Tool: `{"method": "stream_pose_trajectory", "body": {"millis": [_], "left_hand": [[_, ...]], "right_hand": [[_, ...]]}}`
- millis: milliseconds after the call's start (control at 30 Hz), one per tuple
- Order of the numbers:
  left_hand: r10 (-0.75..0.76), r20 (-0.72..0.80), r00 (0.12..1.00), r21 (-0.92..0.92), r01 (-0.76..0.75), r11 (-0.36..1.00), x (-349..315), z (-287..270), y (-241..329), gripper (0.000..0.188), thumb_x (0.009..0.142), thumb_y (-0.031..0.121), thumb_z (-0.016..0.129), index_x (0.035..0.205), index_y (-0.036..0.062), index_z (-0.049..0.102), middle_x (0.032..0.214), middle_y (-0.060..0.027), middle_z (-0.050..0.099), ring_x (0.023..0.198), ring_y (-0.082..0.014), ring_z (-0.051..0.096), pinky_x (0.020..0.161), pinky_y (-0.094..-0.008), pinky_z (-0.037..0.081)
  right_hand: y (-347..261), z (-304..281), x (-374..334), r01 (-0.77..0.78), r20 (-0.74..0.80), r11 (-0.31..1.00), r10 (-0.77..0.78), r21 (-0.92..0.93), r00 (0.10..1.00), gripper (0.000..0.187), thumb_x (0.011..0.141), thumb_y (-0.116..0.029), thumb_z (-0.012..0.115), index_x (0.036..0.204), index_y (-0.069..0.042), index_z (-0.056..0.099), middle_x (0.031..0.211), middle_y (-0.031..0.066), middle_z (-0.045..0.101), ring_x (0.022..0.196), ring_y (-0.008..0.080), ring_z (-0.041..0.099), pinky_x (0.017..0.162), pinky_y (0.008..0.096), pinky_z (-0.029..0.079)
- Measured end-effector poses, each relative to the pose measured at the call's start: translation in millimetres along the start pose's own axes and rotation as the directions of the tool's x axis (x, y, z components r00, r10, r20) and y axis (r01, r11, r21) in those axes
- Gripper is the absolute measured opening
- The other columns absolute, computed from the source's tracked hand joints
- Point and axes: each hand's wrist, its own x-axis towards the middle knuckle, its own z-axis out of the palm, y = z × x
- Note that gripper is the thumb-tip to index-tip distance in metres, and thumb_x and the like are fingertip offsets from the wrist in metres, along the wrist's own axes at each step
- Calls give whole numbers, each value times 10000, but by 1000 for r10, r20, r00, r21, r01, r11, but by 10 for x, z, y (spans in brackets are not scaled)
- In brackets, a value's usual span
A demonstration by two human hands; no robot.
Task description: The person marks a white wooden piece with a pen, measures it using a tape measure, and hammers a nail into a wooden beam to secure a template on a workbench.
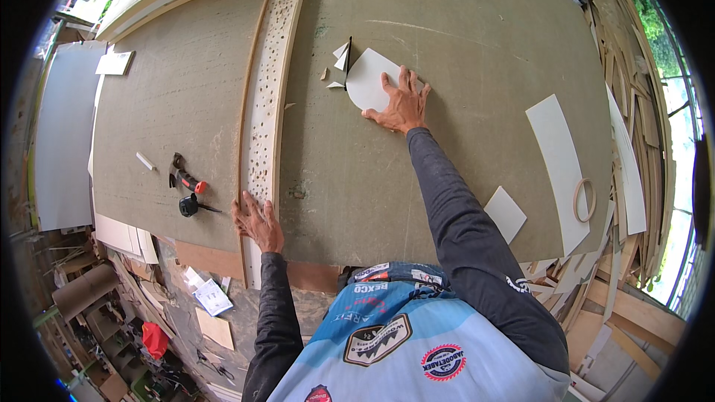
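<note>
Right hand (403, 106) grip splayed flat on white sheet (370, 79), left hand (258, 222) on perforated strip (271, 104)

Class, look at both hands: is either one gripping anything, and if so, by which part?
Neither grips anything. The right hand presses flat on the white cut sheet at its near edge; the left hand rests on the perforated strip.

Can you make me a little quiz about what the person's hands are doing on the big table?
1. True or false: the right hand presses flat on a white rounded sheet piece.
2. What does the left hand rest on: A) the perforated wooden strip, B) the red-handled tool, C) the tape ring?
3. Which side of the strip holds the red-handled tool?

Key: 1 true; 2 A; 3 the person's left.
</note>
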Motion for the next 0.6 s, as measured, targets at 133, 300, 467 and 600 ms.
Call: {"method": "stream_pose_trajectory", "body": {"millis": [133,300,467,600], "left_hand": [[3,-1,1000,4,-3,1000,1,-8,4,699,980,516,499,1555,139,375,1615,-248,198,1481,-419,177,1180,-574,97],[5,-1,1000,1,-5,1000,5,-21,18,703,980,521,496,1554,134,376,1612,-252,205,1481,-418,178,1180,-574,88],[7,-2,1000,10,-7,1000,2,-11,6,705,980,527,489,1554,134,375,1612,-257,203,1485,-419,172,1179,-575,69],[4,2,1000,13,-4,1000,5,-13,14,702,981,526,489,1557,141,371,1612,-258,201,1486,-420,171,1180,-574,67]], "right_hand": [[-15,-23,-7,-4,7,1000,4,1,1000,1028,620,-629,785,1495,-197,462,1584,256,257,1472,442,242,1119,731,186],[-16,-16,-4,-3,-9,1000,3,2,1000,1017,627,-632,781,1489,-193,468,1581,257,262,1471,443,239,1117,731,186],[-27,-14,-2,-8,-14,1000,9,11,1000,1014,629,-630,780,1488,-190,468,1580,259,262,1471,445,236,1119,731,178],[-25,0,-4,-12,-27,1000,12,17,1000,1009,630,-624,783,1483,-184,471,1577,261,265,1469,446,238,1118,733,176]]}}
